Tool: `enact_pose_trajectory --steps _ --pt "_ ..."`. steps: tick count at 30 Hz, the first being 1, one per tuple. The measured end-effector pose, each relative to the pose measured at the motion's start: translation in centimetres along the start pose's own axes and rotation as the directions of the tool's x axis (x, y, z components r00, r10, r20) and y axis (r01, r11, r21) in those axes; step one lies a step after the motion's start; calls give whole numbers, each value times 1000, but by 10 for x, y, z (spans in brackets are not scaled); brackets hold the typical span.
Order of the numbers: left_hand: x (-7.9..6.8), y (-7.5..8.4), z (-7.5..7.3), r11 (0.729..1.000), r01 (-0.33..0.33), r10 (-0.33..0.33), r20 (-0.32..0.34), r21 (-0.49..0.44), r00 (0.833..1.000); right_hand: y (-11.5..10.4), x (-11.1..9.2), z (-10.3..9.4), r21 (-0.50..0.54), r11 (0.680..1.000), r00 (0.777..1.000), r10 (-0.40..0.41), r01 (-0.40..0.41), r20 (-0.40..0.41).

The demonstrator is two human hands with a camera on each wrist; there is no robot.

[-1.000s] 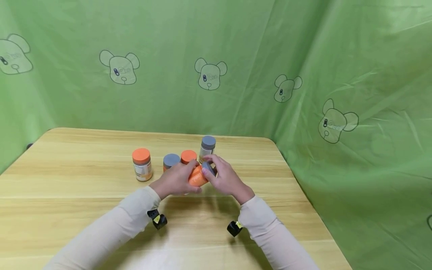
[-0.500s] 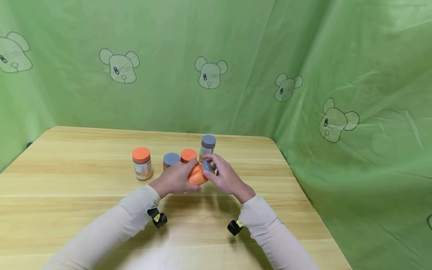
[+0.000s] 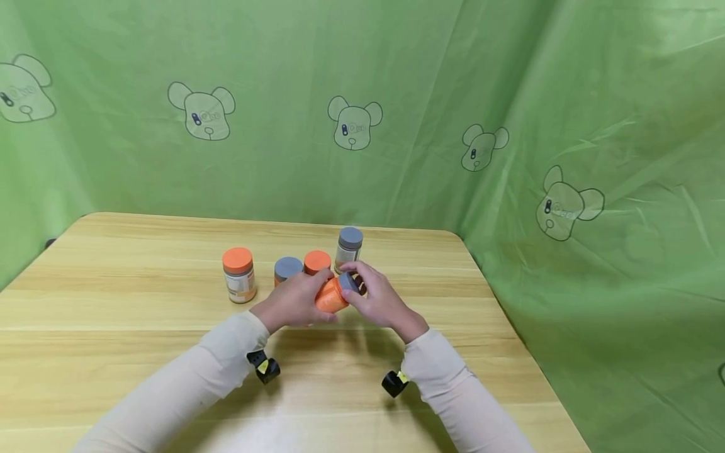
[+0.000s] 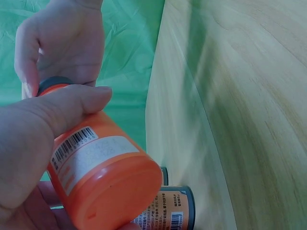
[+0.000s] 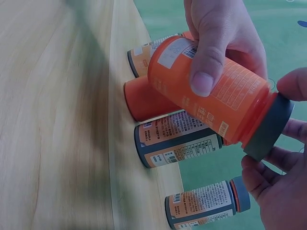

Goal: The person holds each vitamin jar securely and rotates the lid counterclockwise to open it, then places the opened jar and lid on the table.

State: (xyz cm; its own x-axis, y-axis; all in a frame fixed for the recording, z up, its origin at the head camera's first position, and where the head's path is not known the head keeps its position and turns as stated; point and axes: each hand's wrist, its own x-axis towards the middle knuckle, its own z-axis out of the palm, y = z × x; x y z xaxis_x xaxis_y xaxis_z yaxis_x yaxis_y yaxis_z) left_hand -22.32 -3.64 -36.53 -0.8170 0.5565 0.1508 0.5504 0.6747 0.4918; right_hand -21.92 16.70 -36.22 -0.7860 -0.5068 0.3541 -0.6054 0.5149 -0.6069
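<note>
My left hand (image 3: 297, 299) grips the body of an orange plastic jar (image 5: 206, 91), its thumb lying along the label side. The jar is tilted in the air, with its bottom turned towards the left wrist camera. At its upper end sits a dark grey screw lid (image 5: 269, 127), which my right hand (image 3: 381, 299) pinches between thumb and fingers. A strip of the orange neck shows beside the lid in the right wrist view. Close behind the hands stand a grey-lidded orange jar (image 3: 287, 267) and an orange-lidded jar (image 3: 317, 261), both partly hidden by my left hand.
Another grey-lidded jar (image 3: 348, 242) stands upright behind my right hand. Farther left is an orange-lidded jar (image 3: 238, 277) with a white and orange label. All stand on a wooden table (image 3: 141, 270), with a green curtain (image 3: 283, 176) behind and to the right.
The fingers of my right hand have shifted slightly around the lid. My left hand keeps the tilted jar in nearly the same place, and the standing jars have not moved.
</note>
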Motion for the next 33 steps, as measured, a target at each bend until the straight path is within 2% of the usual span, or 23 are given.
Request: enact_pose_trajectory --steps 4,10,14,23,27,33 --pt "0 -1 0 1000 -2 2 3 -12 1000 -1 0 0 -2 1000 1000 0 0 -4" --pt "2 -2 2 1000 -3 3 3 -17 1000 0 1 2 -81 994 998 66 -67 -12" --pt "1 -2 2 1000 -8 8 1 -22 1000 0 1 2 -86 992 996 92 -93 -16" --pt "1 -2 2 1000 -3 4 5 -15 1000 1 -1 -2 -30 998 998 54 -53 28" --pt "1 -2 2 1000 -1 1 5 -12 1000 1 -2 -3 -35 999 999 36 -35 28" --pt "1 -1 2 1000 -1 1 13 -13 1000 -1 0 -2 -71 992 994 102 -99 34"
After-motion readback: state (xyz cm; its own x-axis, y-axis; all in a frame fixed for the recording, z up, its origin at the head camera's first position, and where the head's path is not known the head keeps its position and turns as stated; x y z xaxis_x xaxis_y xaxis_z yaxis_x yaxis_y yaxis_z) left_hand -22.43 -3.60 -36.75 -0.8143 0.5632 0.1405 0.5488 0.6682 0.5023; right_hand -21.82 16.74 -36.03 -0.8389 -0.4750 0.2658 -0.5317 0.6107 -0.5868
